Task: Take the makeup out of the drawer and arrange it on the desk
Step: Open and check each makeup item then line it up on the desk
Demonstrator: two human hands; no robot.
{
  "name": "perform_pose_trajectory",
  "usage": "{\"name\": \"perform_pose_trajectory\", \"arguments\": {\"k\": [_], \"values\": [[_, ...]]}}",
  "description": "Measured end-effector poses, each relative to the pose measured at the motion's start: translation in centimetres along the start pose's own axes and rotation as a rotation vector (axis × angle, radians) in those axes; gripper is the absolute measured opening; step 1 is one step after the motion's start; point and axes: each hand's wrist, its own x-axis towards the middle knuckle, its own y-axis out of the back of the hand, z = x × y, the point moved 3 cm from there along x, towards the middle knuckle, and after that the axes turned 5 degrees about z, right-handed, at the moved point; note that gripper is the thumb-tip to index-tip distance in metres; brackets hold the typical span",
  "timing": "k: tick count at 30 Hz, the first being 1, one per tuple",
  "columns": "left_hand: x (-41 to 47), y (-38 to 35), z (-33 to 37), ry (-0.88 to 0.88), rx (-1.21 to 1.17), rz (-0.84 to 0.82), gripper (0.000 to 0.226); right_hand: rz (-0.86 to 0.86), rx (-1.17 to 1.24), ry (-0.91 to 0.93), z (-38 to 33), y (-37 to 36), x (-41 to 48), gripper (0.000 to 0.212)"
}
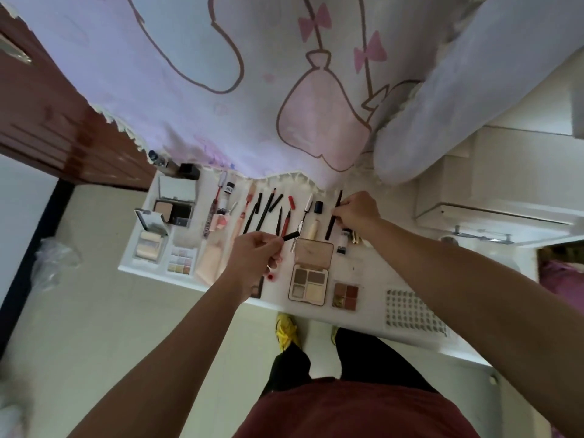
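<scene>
Makeup lies spread over the white desk (363, 270). My left hand (256, 257) hovers over the desk's middle and pinches a short black stick (291, 236). My right hand (358, 211) reaches to the back of the desk and grips a long black pencil (334, 216). A row of black and red pencils (268, 211) lies between the hands. An open brown eyeshadow palette (311, 286) and a small reddish palette (345, 295) sit near the front edge. Open powder compacts (173, 210) lie at the left.
A bed with a lilac cartoon cover (237, 90) borders the desk's far side. A white cabinet with an open drawer (496, 216) stands to the right. A dotted sheet (414, 312) lies on the desk's right part. A brown door (47, 115) is at the left.
</scene>
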Motion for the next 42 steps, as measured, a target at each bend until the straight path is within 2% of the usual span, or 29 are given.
{"name": "perform_pose_trajectory", "arguments": {"k": [5,9,10,13,17,23,29,32,36,42], "values": [[-0.1,-0.1,-0.5,0.039,-0.034,0.032,0.014,-0.032,-0.152,-0.089,-0.7,-2.0,0.4,0.024],[0.2,-0.2,-0.7,0.048,-0.026,0.045,0.013,-0.086,-0.221,-0.092,0.2,-3.2,1.6,0.061],[0.4,-0.4,-0.7,0.046,-0.017,0.047,0.013,-0.1,-0.225,-0.088,0.2,-3.0,1.5,0.062],[0.9,-0.8,-0.5,0.037,0.017,0.051,0.013,-0.16,-0.113,-0.115,-0.7,-1.4,0.0,0.03],[1.3,-2.2,0.5,-0.016,-0.004,0.058,0.009,-0.185,0.187,-0.032,-0.6,1.1,-1.9,0.016],[2.2,-4.4,1.2,-0.092,0.07,0.038,0.01,-0.451,0.436,-0.056,-0.7,3.1,-5.9,0.021],[2.5,-6.6,1.2,-0.104,0.123,-0.027,0.016,-0.407,0.52,-0.076,-0.1,4.1,-5.2,0.011],[2.4,-6.7,0.4,-0.07,0.145,-0.032,0.026,-0.298,0.393,-0.037,0.1,4.5,-3.3,0.014],[2.0,-5.6,-1.0,-0.039,0.145,-0.006,0.028,-0.126,0.055,0.127,-0.5,3.8,0.7,0.003],[0.8,-3.8,-2.7,-0.049,0.183,0.076,0.025,-0.128,-0.364,0.176,-1.2,-0.2,3.6,0.02]]}}
